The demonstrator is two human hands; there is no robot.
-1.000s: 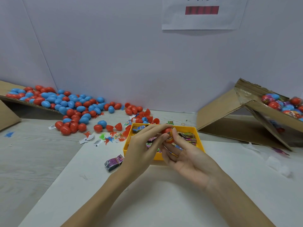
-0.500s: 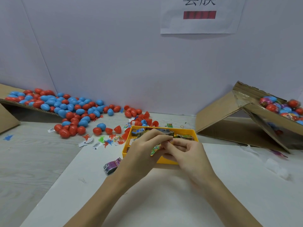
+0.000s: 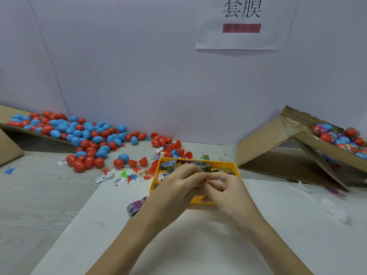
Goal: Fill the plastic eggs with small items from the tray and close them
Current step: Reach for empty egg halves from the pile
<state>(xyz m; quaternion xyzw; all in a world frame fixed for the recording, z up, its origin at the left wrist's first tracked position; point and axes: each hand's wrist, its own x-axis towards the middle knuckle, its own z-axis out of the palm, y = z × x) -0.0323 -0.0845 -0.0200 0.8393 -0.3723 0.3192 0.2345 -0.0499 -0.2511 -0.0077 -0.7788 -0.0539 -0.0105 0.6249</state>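
- At the far left, a heap of closed red and blue plastic eggs [image 3: 79, 133] is spread across a cardboard flap [image 3: 12, 126] and down onto the counter [image 3: 39, 195]. The heap lies as it did a second ago.
- Nearer the middle, loose red egg halves [image 3: 143, 161] and small bright plastic figures [image 3: 131, 176] are scattered just left of the yellow tray [image 3: 154, 183].
- A second ago a red egg could be seen plainly between spread fingertips. It is now almost hidden, with only a sliver of the red egg [image 3: 205, 180] showing where the two hands meet.
- This is judged to mean that the egg has been filled and its halves are being pressed shut, though the seam itself cannot be seen.
- The left hand [image 3: 178, 185] is held over the tray, back upward, its fingers curled round the egg from the left.
- The right hand [image 3: 228, 189] meets it from the right, fingers folded tightly and pinching the same egg. Both forearms are angled in from the bottom edge.
- Small printed packets [image 3: 168, 164] lie in the tray's far compartments.
- At the far right, a tilted cardboard box [image 3: 309, 139] holds eggs [image 3: 337, 135], some in printed wrap.
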